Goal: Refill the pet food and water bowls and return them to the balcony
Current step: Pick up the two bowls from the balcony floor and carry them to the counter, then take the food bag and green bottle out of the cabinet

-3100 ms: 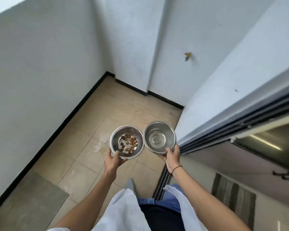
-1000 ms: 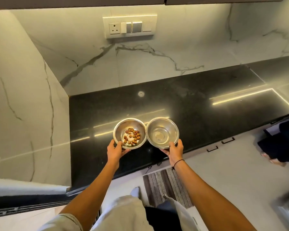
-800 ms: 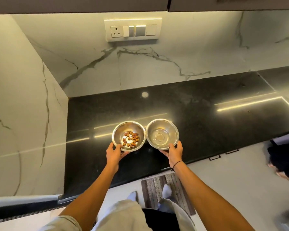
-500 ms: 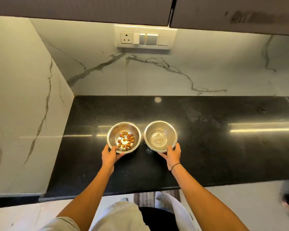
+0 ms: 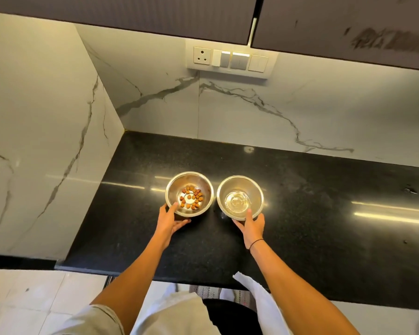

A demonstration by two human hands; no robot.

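Bowls farther apart on counter

Warm light falls from beneath the dark overhead cabinets, brightest on the white veined marble wall. Long glare streaks cross the polished black stone table; highlights glint inside two round steel bowls. Focus is sharp centrally; wide-angle bending curves the edges, and the lower corners soften.

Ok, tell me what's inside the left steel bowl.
The round steel bowl on the left holds a few brown kibble pieces on its shiny bottom. The left hand's thumb covers part of the near rim.
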